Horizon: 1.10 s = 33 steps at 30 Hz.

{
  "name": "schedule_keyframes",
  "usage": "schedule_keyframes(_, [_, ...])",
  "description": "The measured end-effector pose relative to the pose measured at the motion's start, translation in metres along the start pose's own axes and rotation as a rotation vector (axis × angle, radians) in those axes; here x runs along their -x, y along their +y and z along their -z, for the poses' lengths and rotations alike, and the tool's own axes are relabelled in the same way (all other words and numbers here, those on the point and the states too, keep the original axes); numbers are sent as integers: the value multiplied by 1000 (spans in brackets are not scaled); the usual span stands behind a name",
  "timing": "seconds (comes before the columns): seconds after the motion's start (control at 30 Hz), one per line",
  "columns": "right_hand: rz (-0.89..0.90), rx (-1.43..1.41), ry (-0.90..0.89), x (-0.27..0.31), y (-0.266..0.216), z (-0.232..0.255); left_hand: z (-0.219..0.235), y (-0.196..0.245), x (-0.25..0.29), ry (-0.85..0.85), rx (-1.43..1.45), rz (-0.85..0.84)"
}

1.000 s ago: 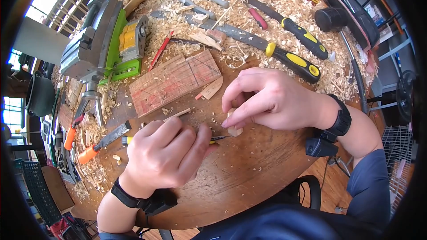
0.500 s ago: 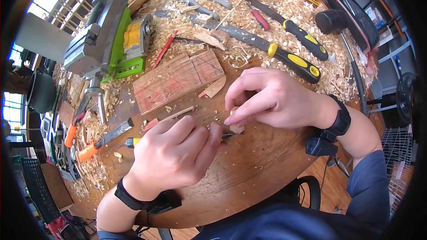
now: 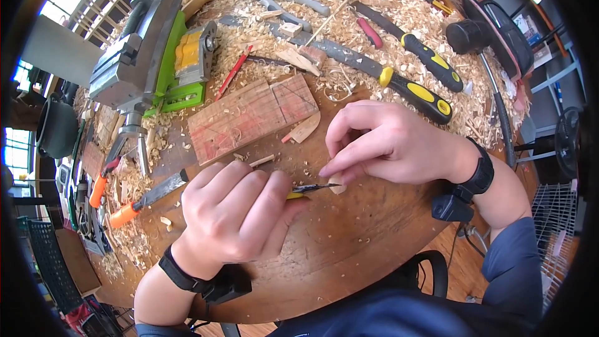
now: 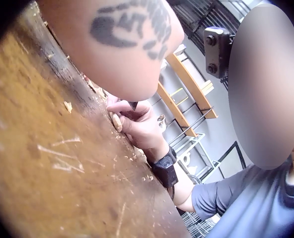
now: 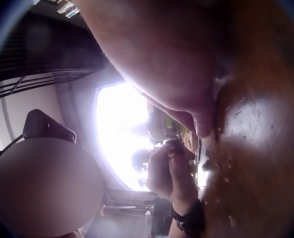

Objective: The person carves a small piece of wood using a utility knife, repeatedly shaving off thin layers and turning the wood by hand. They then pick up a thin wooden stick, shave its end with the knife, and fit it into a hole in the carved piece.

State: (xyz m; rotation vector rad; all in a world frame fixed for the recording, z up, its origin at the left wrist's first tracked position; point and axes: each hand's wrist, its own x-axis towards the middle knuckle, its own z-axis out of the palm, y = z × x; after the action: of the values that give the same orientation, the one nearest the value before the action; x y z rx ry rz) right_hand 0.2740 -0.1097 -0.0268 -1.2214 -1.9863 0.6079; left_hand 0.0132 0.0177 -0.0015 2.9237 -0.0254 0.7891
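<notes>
In the head view my left hand grips a slim knife with a yellow and black handle, its dark, narrow blade pointing right. Thumb and fingers of my right hand pinch a small pale wood piece low over the table. The blade's tip overlaps the upper edge of this piece. From the left wrist, the wood piece shows under the right fingertips, with the dark blade tip just above it. Most of the knife handle is hidden in the left fist.
A reddish board lies beyond the hands, beside a small curved wood offcut. An orange-handled chisel is on the left, near a vise. Yellow-black-handled tools and wood shavings cover the back.
My left hand has drawn back slightly to the left, and more of the blade shows, now across the wood piece's upper edge. My right hand has shifted a little rightward with the piece.
</notes>
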Motion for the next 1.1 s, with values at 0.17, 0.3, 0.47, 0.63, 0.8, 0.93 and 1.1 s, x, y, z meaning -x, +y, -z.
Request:
schedule_keyframes(0.17, [-12,18,-41,-1,-2,8,-3,-3,1,48,19,28])
schedule_keyframes(0.3, [0,-51,-42,-1,-2,8,-9,-5,1,113,7,21])
schedule_keyframes(0.47, [-16,-80,-72,-1,-3,14,-9,-8,1,114,21,-12])
schedule_keyframes(0.63, [-3,-151,-82,-1,3,19,-5,-6,0,6,32,-74])
schedule_keyframes(0.8, [43,-119,-85,-2,4,23,-7,-5,-3,-13,33,-99])
schedule_keyframes(0.93, [73,-41,-76,0,5,22,-10,-5,-5,-6,20,-139])
schedule_keyframes(1.1, [70,-41,-51,1,6,20,-15,-6,-6,-2,-44,-149])
